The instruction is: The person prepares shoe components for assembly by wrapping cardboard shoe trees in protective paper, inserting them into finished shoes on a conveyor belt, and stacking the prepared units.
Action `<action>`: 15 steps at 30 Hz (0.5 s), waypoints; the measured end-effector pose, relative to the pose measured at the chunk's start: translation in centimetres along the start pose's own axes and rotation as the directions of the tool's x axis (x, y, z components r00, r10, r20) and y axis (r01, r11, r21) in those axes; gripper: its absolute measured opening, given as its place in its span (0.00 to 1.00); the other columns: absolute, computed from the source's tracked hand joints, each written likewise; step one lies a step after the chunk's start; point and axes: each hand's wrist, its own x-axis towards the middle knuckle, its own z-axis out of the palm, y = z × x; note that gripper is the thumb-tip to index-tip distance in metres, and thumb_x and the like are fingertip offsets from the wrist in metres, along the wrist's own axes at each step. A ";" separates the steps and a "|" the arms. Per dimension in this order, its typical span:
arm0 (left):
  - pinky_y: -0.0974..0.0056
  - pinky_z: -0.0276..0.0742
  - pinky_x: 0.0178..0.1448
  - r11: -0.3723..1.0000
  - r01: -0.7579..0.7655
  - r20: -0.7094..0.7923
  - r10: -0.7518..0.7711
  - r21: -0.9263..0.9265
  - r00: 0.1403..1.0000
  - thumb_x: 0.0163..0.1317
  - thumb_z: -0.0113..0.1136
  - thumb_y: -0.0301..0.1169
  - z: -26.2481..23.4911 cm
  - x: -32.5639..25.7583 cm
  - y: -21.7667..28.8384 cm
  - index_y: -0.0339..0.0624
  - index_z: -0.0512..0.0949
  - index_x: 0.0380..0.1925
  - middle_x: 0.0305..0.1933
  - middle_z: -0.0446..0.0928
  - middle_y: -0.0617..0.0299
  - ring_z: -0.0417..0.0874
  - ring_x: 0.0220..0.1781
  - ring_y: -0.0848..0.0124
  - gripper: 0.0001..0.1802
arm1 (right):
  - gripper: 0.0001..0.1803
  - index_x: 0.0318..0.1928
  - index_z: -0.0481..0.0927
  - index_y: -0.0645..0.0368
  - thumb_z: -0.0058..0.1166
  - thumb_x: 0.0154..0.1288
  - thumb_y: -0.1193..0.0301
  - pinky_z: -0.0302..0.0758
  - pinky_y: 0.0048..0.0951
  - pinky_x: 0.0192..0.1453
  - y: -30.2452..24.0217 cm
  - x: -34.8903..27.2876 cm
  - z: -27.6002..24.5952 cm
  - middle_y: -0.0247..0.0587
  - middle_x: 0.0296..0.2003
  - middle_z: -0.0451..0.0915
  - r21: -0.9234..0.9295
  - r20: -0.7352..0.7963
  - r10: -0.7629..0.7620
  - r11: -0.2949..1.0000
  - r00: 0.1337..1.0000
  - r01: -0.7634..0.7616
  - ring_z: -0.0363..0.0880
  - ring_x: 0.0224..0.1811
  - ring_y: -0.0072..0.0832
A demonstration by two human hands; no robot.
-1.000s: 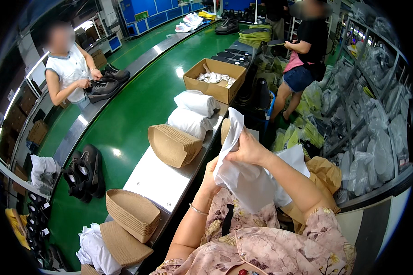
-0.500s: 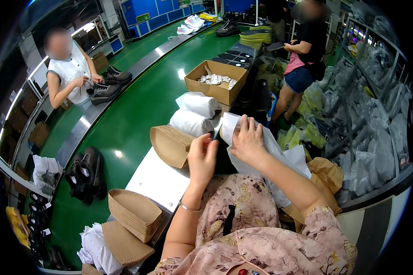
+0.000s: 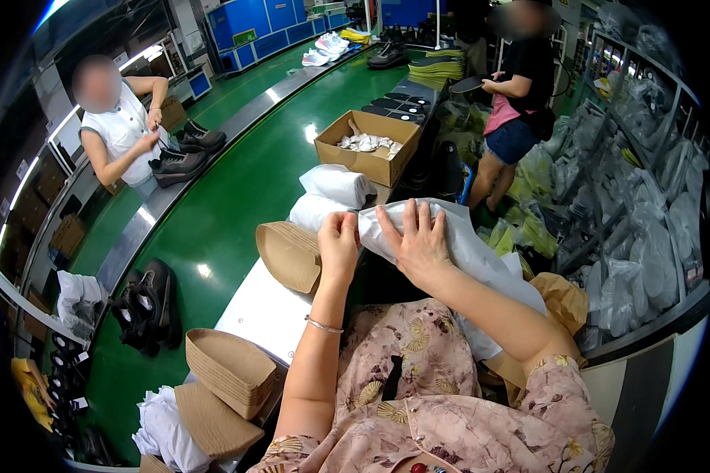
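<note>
A sheet of white wrapping paper point(image 3: 481, 264) lies in front of me, bulging over something hidden beneath it. My right hand point(image 3: 420, 243) rests on the paper, fingers stretched and spread. At the paper's left end, my left hand point(image 3: 339, 240) is closed in a pinch on its edge. Just beyond the left hand are two white paper-wrapped bundles point(image 3: 338, 186), side by side. Nested brown cardboard inserts point(image 3: 288, 256) stand on the white board point(image 3: 252, 311), close to my left wrist.
More cardboard inserts point(image 3: 229, 370) and crumpled white paper point(image 3: 173, 433) lie at lower left. Ahead is an open carton point(image 3: 371, 162) with small white packets. A green conveyor point(image 3: 213, 236) carries shoes point(image 3: 159, 296). Two people work nearby; bagged goods fill a rack point(image 3: 647, 197) at right.
The paper has been folded over to the left, covering the dark gap between my hands. My right hand has flattened and spread on it; my left hand has moved slightly left and nearer.
</note>
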 end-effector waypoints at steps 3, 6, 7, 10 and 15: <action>0.73 0.65 0.24 0.993 -0.118 -0.138 0.117 0.005 0.984 0.65 0.48 0.29 -0.7 0.0 0.5 0.34 0.71 0.30 0.21 0.70 0.65 0.67 0.20 0.80 0.09 | 0.52 0.68 0.49 0.49 0.64 0.43 0.61 0.60 0.54 0.51 0.1 0.0 -0.2 0.63 0.53 0.59 0.161 0.037 0.004 0.987 0.999 -0.010 0.61 0.52 0.53; 0.75 0.66 0.25 0.959 -0.259 -0.249 0.281 0.117 0.927 0.67 0.45 0.30 1.0 -4.0 2.6 0.35 0.70 0.32 0.24 0.70 0.65 0.68 0.22 0.81 0.09 | 0.55 0.68 0.46 0.50 0.65 0.41 0.61 0.61 0.54 0.50 1.1 0.8 0.1 0.63 0.53 0.59 0.221 0.102 0.112 0.966 0.988 -0.132 0.62 0.51 0.53; 0.75 0.68 0.27 0.953 -0.272 -0.197 0.294 0.130 0.935 0.68 0.43 0.29 1.8 -6.5 3.0 0.35 0.70 0.34 0.25 0.71 0.64 0.70 0.24 0.80 0.09 | 0.57 0.69 0.43 0.51 0.65 0.41 0.61 0.61 0.53 0.49 1.2 1.3 0.2 0.63 0.53 0.59 0.211 0.057 0.140 0.966 0.989 -0.149 0.63 0.50 0.52; 0.67 0.71 0.53 0.930 -0.261 0.003 0.270 0.257 0.963 0.69 0.42 0.36 3.2 -10.5 -1.4 0.31 0.62 0.58 0.53 0.70 0.51 0.73 0.52 0.68 0.23 | 0.58 0.69 0.41 0.52 0.65 0.41 0.61 0.63 0.53 0.48 0.4 2.8 -1.2 0.63 0.52 0.59 0.304 0.040 0.231 0.924 0.972 -0.232 0.63 0.49 0.52; 0.61 0.43 0.72 0.911 0.011 0.189 0.074 -0.412 0.979 0.68 0.31 0.53 3.1 -7.5 -2.1 0.42 0.35 0.68 0.72 0.40 0.56 0.45 0.72 0.65 0.38 | 0.58 0.68 0.41 0.55 0.64 0.42 0.57 0.64 0.51 0.45 -1.8 4.0 -1.9 0.62 0.53 0.56 0.479 0.022 0.360 0.815 0.933 -0.326 0.62 0.48 0.51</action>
